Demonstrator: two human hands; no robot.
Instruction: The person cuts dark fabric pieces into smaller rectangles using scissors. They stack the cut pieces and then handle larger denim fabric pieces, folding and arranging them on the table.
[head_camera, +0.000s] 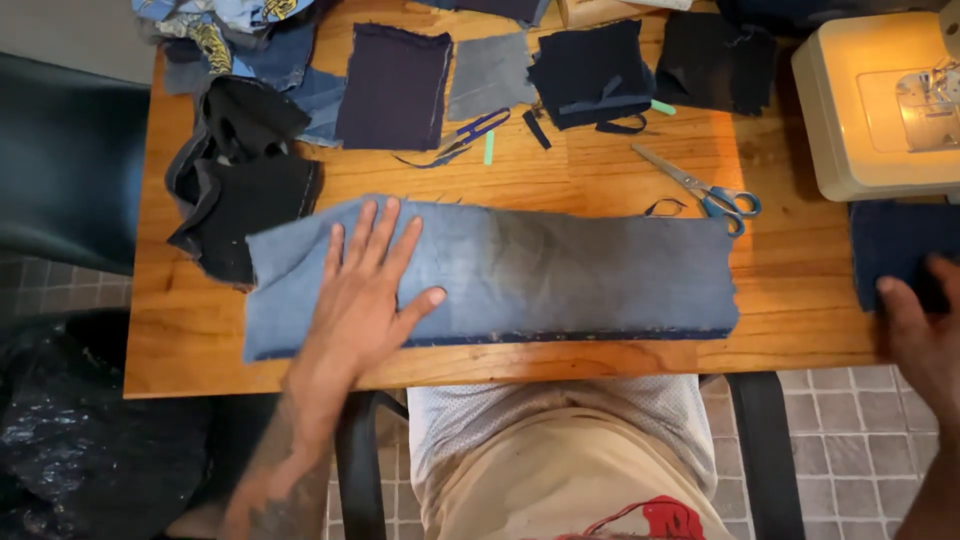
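A long strip of faded blue denim (580, 275) lies flat across the wooden table (770, 290), lighter at its left end and darker grey toward the right. My left hand (365, 290) rests palm down on its left part, fingers spread. My right hand (920, 335) is at the table's right edge, touching the lower corner of a dark navy fabric piece (895, 245); its grip is unclear.
Blue-handled scissors (705, 190) lie just behind the strip. Small purple snips (475, 130) sit further back. Dark, grey and black fabric pieces (395, 85) cover the far side, a black heap (240, 170) at left. A cream sewing machine (875, 105) stands at back right.
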